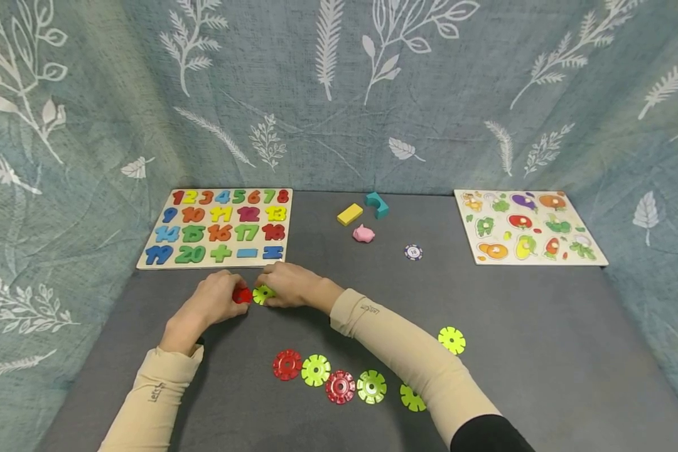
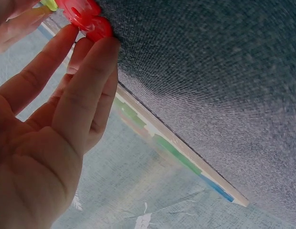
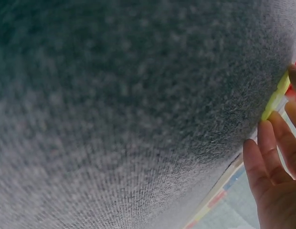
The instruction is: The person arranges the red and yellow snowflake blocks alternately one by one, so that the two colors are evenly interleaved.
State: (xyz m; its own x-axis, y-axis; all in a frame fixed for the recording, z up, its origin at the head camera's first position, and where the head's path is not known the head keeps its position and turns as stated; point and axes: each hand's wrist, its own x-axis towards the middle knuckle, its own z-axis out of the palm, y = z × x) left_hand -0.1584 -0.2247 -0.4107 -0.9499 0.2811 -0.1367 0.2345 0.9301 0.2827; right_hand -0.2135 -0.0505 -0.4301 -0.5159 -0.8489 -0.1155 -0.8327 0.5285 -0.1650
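Between the thumb and fingers of my left hand (image 1: 213, 299) is a red notched plastic disc (image 1: 242, 295), in front of the number board. My right hand (image 1: 287, 284) pinches a yellow-green notched disc (image 1: 262, 294) just right of it. The two discs stand edge to edge, very close; whether they interlock I cannot tell. In the left wrist view, the red disc (image 2: 81, 14) touches my fingertips, partly cut off by the frame. The right wrist view shows the yellow-green disc (image 3: 276, 98) edge-on at my fingertips.
Nearer lies a row of notched discs, red (image 1: 287, 365) and yellow-green (image 1: 316, 370) alternating; another yellow-green disc (image 1: 451, 340) is beyond my right sleeve. Behind are a number board (image 1: 141, 262), yellow block (image 1: 349, 215), teal arch (image 1: 377, 204), pink pig (image 1: 364, 233), poker chip (image 1: 413, 252) and vegetable board (image 1: 533, 260).
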